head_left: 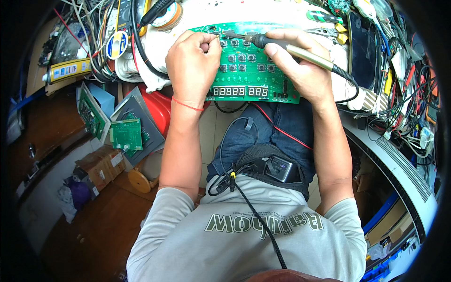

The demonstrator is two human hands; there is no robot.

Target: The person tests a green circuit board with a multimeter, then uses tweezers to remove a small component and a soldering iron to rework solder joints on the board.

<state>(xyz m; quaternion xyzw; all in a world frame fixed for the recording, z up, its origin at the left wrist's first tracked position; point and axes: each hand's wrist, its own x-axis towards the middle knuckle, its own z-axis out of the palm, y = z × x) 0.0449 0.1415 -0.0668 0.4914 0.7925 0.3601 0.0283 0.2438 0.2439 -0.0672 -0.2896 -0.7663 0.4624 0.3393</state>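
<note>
A green circuit board (256, 81) with rows of small push buttons and two digit displays lies in front of me at the table's near edge. My right hand (307, 70) grips a soldering iron (307, 54) like a pen. The iron's tip points left, over the upper left part of the board. Across from it, my left hand (193, 63) is closed in a pinch at the board's upper left, close to the tip. Whatever sits between its fingertips is too small to make out.
A solder spool (167, 16), a multimeter (126, 16) and tangled cables stand at the left. Pliers (329, 33), a green-handled tool (324, 17) and a dark flat panel (362, 54) lie at the right. Below left are a red stool (157, 108) and more boards (127, 134).
</note>
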